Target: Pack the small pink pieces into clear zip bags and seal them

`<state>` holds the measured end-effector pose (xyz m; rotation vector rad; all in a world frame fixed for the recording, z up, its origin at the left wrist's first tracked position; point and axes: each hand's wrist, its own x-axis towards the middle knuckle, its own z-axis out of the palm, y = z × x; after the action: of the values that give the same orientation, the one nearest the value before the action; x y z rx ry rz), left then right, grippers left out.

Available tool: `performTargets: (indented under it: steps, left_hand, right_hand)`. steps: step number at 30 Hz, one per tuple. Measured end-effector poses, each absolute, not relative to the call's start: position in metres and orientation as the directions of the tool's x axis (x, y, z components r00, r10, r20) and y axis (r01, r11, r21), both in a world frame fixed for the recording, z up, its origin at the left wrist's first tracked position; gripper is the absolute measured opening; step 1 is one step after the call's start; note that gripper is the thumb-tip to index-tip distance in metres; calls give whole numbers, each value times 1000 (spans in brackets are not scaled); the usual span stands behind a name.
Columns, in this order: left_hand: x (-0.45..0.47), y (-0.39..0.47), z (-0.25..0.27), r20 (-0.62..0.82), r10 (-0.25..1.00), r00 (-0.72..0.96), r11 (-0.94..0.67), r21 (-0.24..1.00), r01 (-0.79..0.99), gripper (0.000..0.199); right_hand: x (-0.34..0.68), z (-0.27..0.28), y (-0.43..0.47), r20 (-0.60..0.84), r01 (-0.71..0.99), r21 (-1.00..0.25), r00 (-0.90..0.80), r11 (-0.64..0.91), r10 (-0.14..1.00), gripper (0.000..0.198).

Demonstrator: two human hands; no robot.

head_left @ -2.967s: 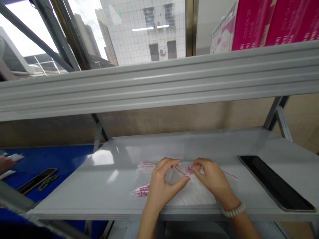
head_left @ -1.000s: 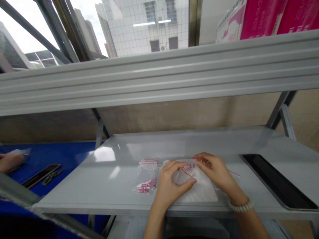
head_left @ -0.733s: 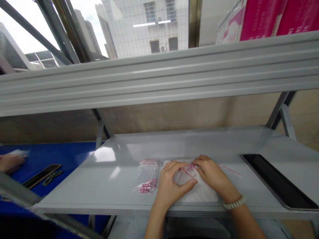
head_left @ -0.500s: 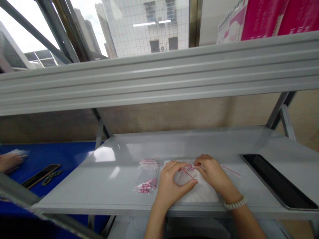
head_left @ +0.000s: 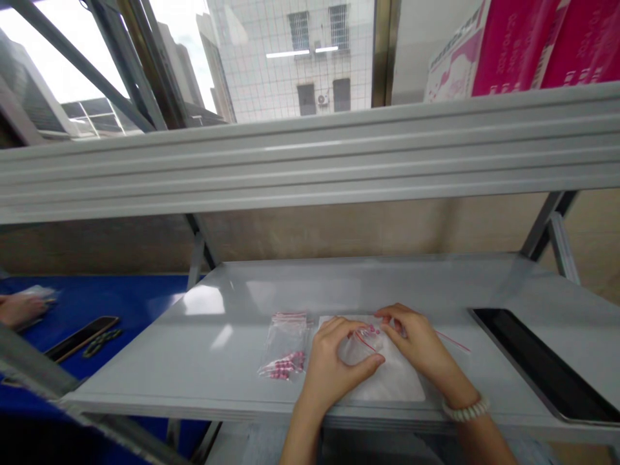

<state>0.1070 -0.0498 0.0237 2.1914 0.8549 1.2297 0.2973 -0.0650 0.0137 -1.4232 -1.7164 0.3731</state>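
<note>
A small clear zip bag [head_left: 369,338] with a red seal line lies between my hands, with small pink pieces showing at its upper edge. My left hand [head_left: 332,361] curves around its left side, fingertips at the top edge and thumb stretched below. At the bag's upper right, my right hand [head_left: 411,339] has its fingers drawn together; what they hold is hidden. Under both hands lies a white sheet [head_left: 394,381]. Left of it, several clear zip bags [head_left: 285,345] with pink-and-white pieces lie stacked.
A black tablet [head_left: 542,361] lies at the right of the grey table [head_left: 194,368]. A red strip [head_left: 453,341] sits beyond my right wrist. On the blue surface at left are a phone [head_left: 80,339], scissors [head_left: 101,342] and another person's hand [head_left: 22,310]. A shelf beam [head_left: 310,165] crosses above.
My right hand has shifted slightly right, its fingertips a little apart from the pink pieces. My left hand stays at the bag. The view has tilted up slightly.
</note>
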Motion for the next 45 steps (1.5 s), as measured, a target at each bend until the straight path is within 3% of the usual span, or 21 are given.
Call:
performTargets:
  steps: [4,10,14,19,23,27,32,36,45]
  left_hand:
    - [107,-49,24,571,712,408,-694,661,286,31]
    - [107,-50,23,575,713,401,-695,651,304,31]
    - [108,-50,25,580,707,405,-702,646,300,29]
    - [109,-49,26,565,712,417,-693,661,287,27]
    - [110,-49,25,572,724,387,-683,674,283,23]
    - [115,-52,23,622,732,278,-681,667,303,26]
    - [116,-60,27,538,827,161,-561,800,210,42]
    - [109,-61,33,403,880,250,-418,908,9,17]
    - [105,-56,37,377,909,177,-387,922,22,20]
  right_hand:
    - [295,1,-59,328,773,-591,-31,231,944,23]
    - [294,8,-62,371,774,-594,24,217,928,17]
    - [291,30,-77,474,632,-694,38,346,880,19]
    - [279,46,-91,485,467,-760,-55,452,873,26]
    - [271,43,-93,438,422,-814,-5,399,899,32]
    - [265,40,-93,352,351,-885,71,307,933,14]
    - [271,39,-89,282,177,-949,105,262,954,11]
    - [279,41,-88,273,104,-960,141,260,952,15]
    - [279,45,-94,305,90,-952,158,294,939,27]
